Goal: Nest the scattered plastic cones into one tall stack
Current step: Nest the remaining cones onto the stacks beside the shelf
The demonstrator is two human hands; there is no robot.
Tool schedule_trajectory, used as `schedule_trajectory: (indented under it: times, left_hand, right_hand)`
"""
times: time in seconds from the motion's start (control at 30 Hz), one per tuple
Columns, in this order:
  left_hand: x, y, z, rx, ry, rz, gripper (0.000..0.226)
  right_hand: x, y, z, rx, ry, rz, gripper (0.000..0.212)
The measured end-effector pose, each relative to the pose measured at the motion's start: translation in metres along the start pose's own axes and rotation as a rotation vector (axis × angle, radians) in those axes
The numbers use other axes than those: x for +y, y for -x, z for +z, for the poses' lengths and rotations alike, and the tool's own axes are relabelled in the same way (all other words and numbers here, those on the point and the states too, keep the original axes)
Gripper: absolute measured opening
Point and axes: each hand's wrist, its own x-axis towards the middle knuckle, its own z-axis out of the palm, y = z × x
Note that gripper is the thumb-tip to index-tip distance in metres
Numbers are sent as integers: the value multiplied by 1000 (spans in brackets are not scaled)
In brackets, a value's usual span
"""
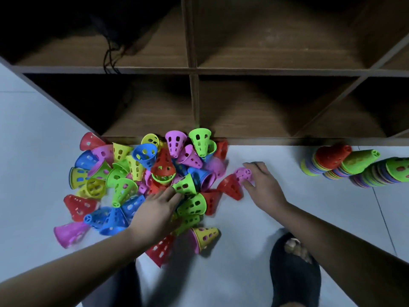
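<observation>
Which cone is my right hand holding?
The pink cone, apart from the pile beside a red cone; your right hand grips it.

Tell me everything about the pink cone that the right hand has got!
The pink cone is plastic, with little holes in its side and a small spoked cap on its narrow end, which faces the camera. It sits on the pale floor, right of the big pile. The right hand curls fingers and thumb round it. A red cone lies close beside it.
</observation>
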Motion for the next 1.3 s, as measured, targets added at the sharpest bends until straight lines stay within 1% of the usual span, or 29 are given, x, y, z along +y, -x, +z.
schedule_trajectory:
  times: [0.1, 0.23, 0.3, 0.4, 0.5, 0.6, 0.67, 0.77, 0.87, 0.93, 1.03, 1.17, 1.3]
  left_hand:
    - [-1, -8, 9, 3, -48, 55, 65]
    - [4, -18, 9, 89, -117, 152, 57]
    - [7, -22, 10, 105, -126, 189, 55]
    - [13, -28, 10, 94, -153, 218, 50]
    - [19, -31, 7, 113, -187, 264, 41]
    - [22, -32, 3, 139, -187, 290, 41]
    - [23, -33, 4, 156, -171, 291, 42]
    - [29, -33, 6, 165, -74, 228, 48]
    - [38, -30, 0, 181, 84, 141, 46]
    - [41, -28, -5, 179, 209, 81, 46]
    - [37, -30, -17, 151, 329, 9, 49]
    - [28, -38, -32, 166, 435, -53, 48]
    - [25, -46, -37, 161, 504, -135, 46]
  right_hand:
    - [11, -12, 3, 14, -30, -20, 39]
    - [12, -20, 5, 34, -95, -50, 35]
    - [9, -25, 6, 22, -111, -46, 33]
    - [3, -25, 8, 21, -155, 9, 35]
    - [-5, -10, 9, 115, -215, 74, 29]
    - [-12, 11, 16, 137, -96, 42, 28]
    - [-13, 19, 24, 70, -29, 1, 31]
    - [-8, 25, 33, -14, -15, -6, 41]
    - [-6, 26, 37, -34, 20, -36, 39]
    - [-6, 27, 36, -48, -2, -46, 36]
    - [-8, 27, 28, -25, -87, 3, 36]
    - [-7, 34, 7, 22, -157, 39, 35]
    - [-3, 36, -6, 0, -224, 80, 32]
